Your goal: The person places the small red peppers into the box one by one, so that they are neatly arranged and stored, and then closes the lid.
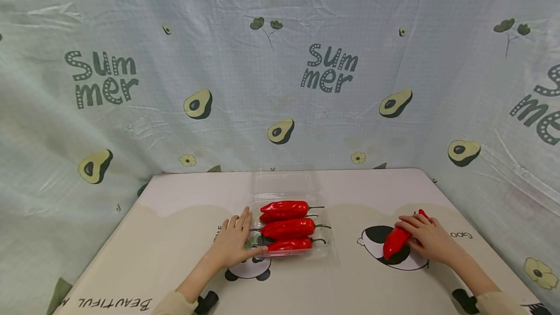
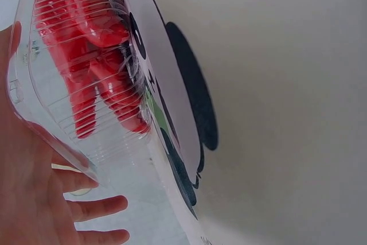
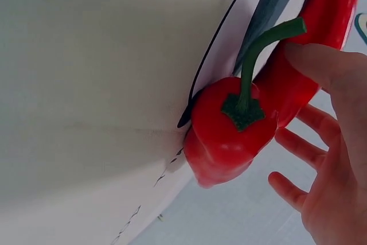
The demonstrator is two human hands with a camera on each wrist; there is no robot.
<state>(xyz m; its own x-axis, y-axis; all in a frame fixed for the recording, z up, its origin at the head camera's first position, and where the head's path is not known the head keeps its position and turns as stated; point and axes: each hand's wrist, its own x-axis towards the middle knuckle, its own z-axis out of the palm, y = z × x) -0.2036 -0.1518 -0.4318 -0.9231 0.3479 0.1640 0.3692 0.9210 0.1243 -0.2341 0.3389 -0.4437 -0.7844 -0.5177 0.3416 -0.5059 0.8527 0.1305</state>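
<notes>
A clear plastic clamshell box (image 1: 323, 252) lies with its lid (image 1: 284, 183) folded back, holding several red chili peppers (image 1: 288, 228) with stems pointing right. My left hand (image 1: 234, 242) rests at its left side, fingers straight, thumb along the near edge. In the left wrist view, that hand (image 2: 34, 164) spreads around the box's corner. Off to the right, my right hand (image 1: 426, 237) grips a red chili pepper (image 1: 395, 242) from above. In the right wrist view, a green stem (image 3: 252, 73) faces me, and the thumb presses a long red body; I cannot tell whether this is one pepper or two.
The table (image 1: 183, 198) has a pale covering printed with panda faces and lettering. Behind and beside it hangs a light curtain (image 1: 236, 77) with avocado and "summer" prints, close to the table's far and right edges.
</notes>
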